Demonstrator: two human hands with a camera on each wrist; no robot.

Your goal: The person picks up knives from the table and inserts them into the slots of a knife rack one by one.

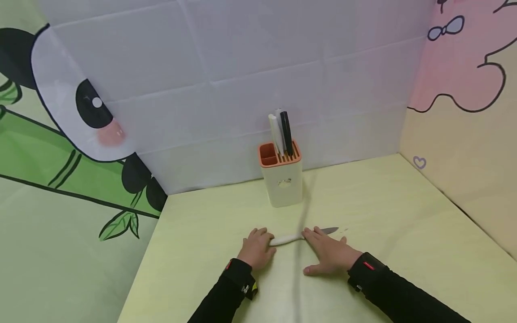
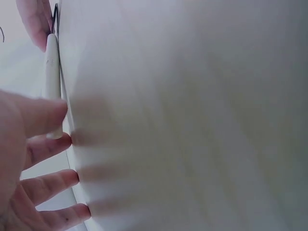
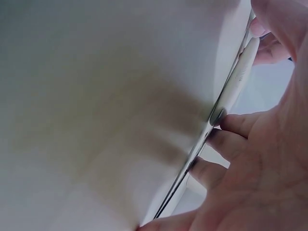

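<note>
A small knife with a white handle [image 1: 286,239] lies flat on the pale yellow table, its blade [image 1: 330,230] pointing right. My left hand [image 1: 256,248] is at the handle's butt end. In the left wrist view, the thumb [image 2: 45,115] and index finger lie about that end, and the other fingers are spread with their tips on the table. My right hand [image 1: 332,253] spreads over the blade, hiding part of it. Seen from the right wrist, its fingertips [image 3: 202,171] touch along the blade beside the handle, and the thumb stands apart.
Behind the hands stands a cream knife block [image 1: 282,186] with an orange top. White-handled knives [image 1: 276,134] and a black-handled one [image 1: 286,134] stand in its slots. A white cloth wall [image 1: 226,112] rises behind the table, with printed panels at both sides.
</note>
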